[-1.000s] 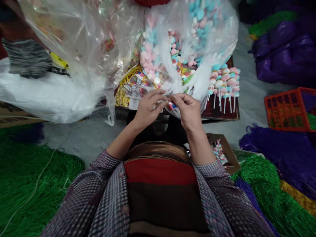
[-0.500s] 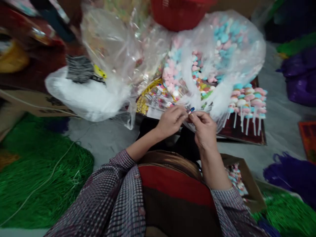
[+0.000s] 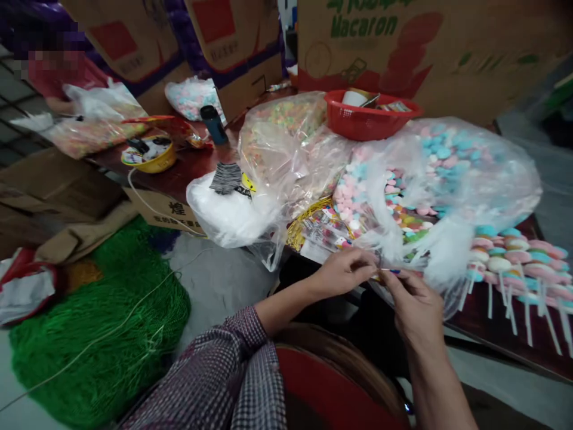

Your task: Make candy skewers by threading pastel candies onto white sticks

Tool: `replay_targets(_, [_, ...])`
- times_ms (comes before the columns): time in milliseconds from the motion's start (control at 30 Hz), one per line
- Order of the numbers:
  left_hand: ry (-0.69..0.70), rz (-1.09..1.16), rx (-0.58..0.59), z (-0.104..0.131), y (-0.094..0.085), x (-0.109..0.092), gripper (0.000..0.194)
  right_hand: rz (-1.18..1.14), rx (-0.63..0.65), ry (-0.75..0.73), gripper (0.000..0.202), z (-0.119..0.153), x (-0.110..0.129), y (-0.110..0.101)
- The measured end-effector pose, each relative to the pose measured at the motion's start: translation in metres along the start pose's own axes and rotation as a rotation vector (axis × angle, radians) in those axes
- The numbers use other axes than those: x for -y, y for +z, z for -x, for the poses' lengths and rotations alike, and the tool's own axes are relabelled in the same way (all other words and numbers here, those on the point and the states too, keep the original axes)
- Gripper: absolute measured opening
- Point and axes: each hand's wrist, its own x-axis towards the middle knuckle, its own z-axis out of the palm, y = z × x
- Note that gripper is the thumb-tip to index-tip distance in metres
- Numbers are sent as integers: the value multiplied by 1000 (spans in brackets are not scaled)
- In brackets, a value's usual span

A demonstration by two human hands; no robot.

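Fingertip to fingertip at the table's front edge, my left hand (image 3: 342,273) and my right hand (image 3: 414,298) pinch a small, thin, light-coloured piece with a blue part (image 3: 393,271). Its kind is too small to make out. Just beyond them lies an open clear bag of pink, blue and white marshmallows (image 3: 351,190). Printed clear wrappers (image 3: 324,230) with gold twist ties (image 3: 295,235) sit beyond my left hand. To the right of my right hand, marshmallow lollipops (image 3: 521,263) lie in a pile, their white sticks over the table edge.
A red plastic basket (image 3: 371,119) stands behind the bags. Left of these are a white plastic bag (image 3: 228,221), a dark blue bottle (image 3: 213,125) and a yellow bowl (image 3: 156,161). Green netting (image 3: 107,334) covers floor at the left. Another person (image 3: 67,77) is at the table's far left.
My view has tilted up and turned left, showing more of the table's back and the large boxes. Both hands still pinch the small piece together.
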Motion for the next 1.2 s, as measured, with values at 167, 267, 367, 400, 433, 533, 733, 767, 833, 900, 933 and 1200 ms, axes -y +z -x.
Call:
replay_targets(167, [-373,420,469,-2,-5,-4,62,100,199,-267,11,-3,13,-21])
replay_targets(267, [-438,453,520,-2,-4,-5,42,121,240,-316,11,-6,15,-25])
replay_targets(367, [-448,358,348,-2,-4,-5,15,153,175,-215,13,-7,11,-25])
replay_targets(400, [-425,296,305,-2,-5,-6,13,150,144,-173,16,-6,9,-25])
replay_targets(433, [-390,233,265,-2,-6,-6,12,140,123,-134,21,-6,7,-25])
replay_targets(533, [-311,102,106,-2,-11,-9,16,118,66,-20,31,-8,-1,-28])
replay_targets(733, [-197,-124,72,3,-13,-18,20,45,153,251,51,-12,0,-32])
replay_targets(767, [-174,-162,94,4,-12,-18,20,24,207,258,51,-11,3,-31])
replay_targets(833, [-146,-236,130,6,-11,-16,22,14,248,231,47,-9,7,-27])
replay_targets(900, [-145,-272,145,7,-10,-13,27,28,204,167,45,-6,8,-21])
replay_targets(933, [-141,-261,149,7,-9,-12,30,41,177,133,45,-5,7,-19])
replay_targets(1200, [-276,110,243,9,-4,-8,24,-29,162,113,44,4,6,-20])
